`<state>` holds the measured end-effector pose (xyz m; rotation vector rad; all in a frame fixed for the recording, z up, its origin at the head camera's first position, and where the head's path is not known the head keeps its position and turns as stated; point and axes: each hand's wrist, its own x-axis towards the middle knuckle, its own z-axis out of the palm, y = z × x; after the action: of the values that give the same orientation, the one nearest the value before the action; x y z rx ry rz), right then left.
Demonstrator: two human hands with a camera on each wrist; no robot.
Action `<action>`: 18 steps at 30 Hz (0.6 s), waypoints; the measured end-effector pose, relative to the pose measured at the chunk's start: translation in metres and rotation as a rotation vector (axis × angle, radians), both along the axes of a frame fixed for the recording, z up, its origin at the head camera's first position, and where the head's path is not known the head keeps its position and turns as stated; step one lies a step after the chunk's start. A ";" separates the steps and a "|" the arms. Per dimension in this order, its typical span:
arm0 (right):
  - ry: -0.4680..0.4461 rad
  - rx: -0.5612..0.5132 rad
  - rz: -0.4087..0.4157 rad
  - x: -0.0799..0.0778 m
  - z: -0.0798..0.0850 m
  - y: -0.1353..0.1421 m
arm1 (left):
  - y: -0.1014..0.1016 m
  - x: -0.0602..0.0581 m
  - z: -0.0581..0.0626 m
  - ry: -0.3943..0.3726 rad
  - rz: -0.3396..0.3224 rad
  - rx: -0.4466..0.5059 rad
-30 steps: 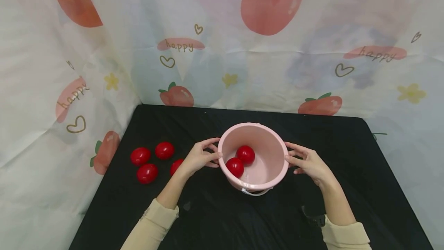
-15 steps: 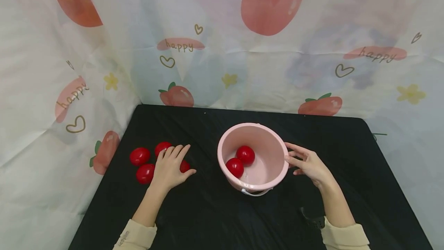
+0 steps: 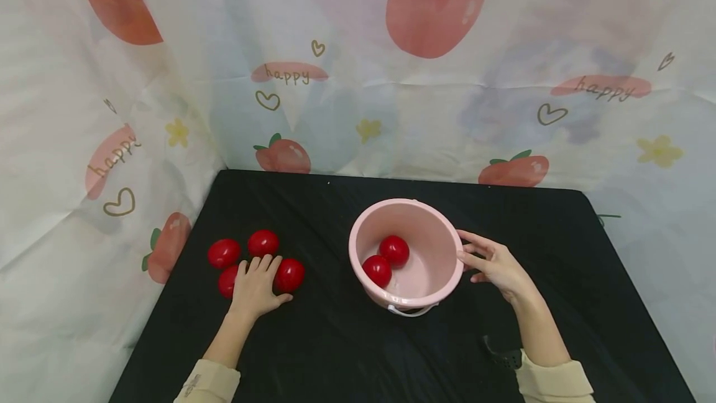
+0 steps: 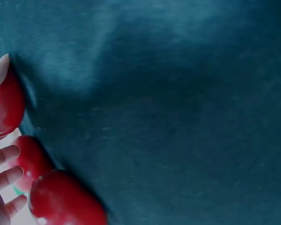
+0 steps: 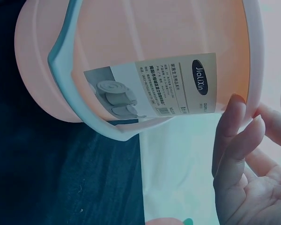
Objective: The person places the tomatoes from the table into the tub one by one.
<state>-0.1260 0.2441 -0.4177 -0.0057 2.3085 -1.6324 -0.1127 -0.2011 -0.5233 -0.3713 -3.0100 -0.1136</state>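
My left hand [image 3: 256, 288] is over the left group of shiny red balls, fingers spread. One red ball [image 3: 289, 275] lies between its fingers and thumb; in the left wrist view the thumb overlaps a ball [image 4: 7, 105]. Around it lie a far ball [image 3: 263, 243], a left one [image 3: 224, 253] and one partly hidden by the hand [image 3: 227, 280]. A pale pink bucket [image 3: 405, 202] stands upright, with two red balls [image 3: 394, 250] inside. My right hand [image 3: 498, 269] holds the bucket's right rim lightly with thumb and fingertips, also seen in the right wrist view.
The bucket's white handle [image 3: 414, 313] hangs down at the near side. A paper label [image 5: 178, 89] is on its wall. Black cloth [image 3: 347, 353] covers the table, and a printed fabric backdrop [image 3: 335, 17] rises behind and at the left.
My left hand has let go of the bucket's left rim and moved left to the red balls. My right hand has stayed at the bucket, which has not moved.
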 end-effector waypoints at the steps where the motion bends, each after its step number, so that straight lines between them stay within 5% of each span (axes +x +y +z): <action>1: 0.001 -0.001 -0.003 0.000 0.000 0.001 | 0.000 -0.001 -0.002 0.000 0.003 -0.003; 11: 0.002 -0.011 -0.012 0.001 -0.001 0.000 | 0.001 -0.001 -0.011 0.035 0.025 0.000; 18: 0.002 -0.012 -0.015 0.002 -0.001 0.000 | 0.001 -0.003 -0.014 0.141 0.017 0.017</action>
<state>-0.1245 0.2437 -0.4190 0.0075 2.3057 -1.6546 -0.1161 -0.1997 -0.5375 -0.3366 -2.8709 -0.1068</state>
